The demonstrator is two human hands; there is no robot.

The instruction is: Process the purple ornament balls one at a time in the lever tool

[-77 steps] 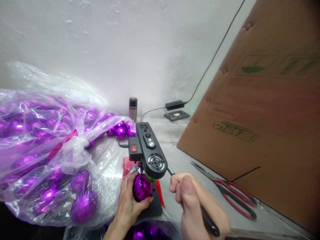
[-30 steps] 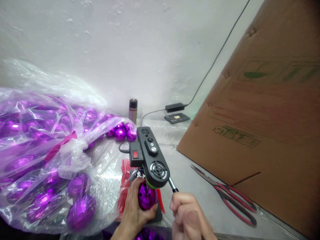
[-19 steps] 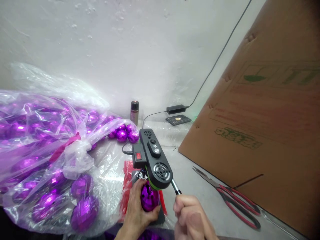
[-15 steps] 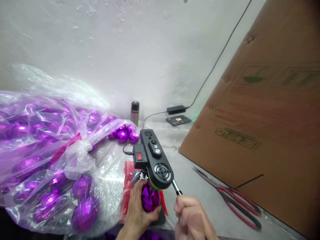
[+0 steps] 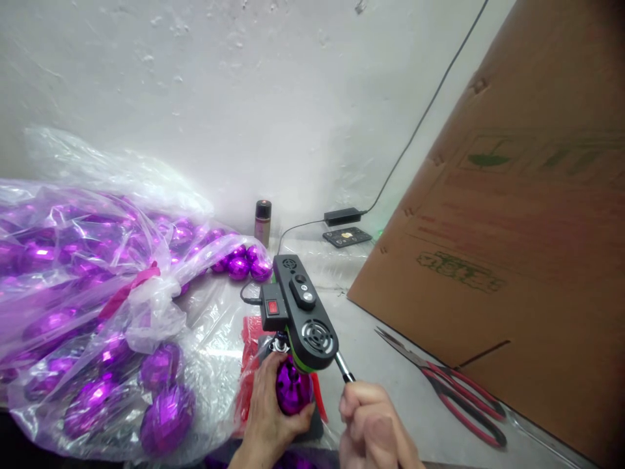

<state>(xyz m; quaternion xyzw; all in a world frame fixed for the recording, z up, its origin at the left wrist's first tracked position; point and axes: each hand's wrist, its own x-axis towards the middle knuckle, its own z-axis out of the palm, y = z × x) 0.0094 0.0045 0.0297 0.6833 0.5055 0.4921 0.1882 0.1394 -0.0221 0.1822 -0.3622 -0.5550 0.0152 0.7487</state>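
My left hand (image 5: 273,407) is curled around a shiny purple ornament ball (image 5: 294,389), fingers on its left and thumb along its lower right. The ball sits under the front end of a small black-and-green machine (image 5: 307,312), which hides its top. On the machine's left side is a box with a red rocker switch (image 5: 273,307). My right hand (image 5: 374,420) is closed in a fist on the black-tipped metal lever (image 5: 344,367) that sticks out from the machine's front right. Red material (image 5: 251,345) and a dark base (image 5: 315,426) lie beneath the ball.
Clear plastic bags (image 5: 146,299) full of purple balls fill the left side. A small bottle (image 5: 262,223), a black power adapter (image 5: 342,216) and a phone (image 5: 347,237) stand by the wall. At right, red-handled shears (image 5: 454,391) lie before a large cardboard box (image 5: 488,215).
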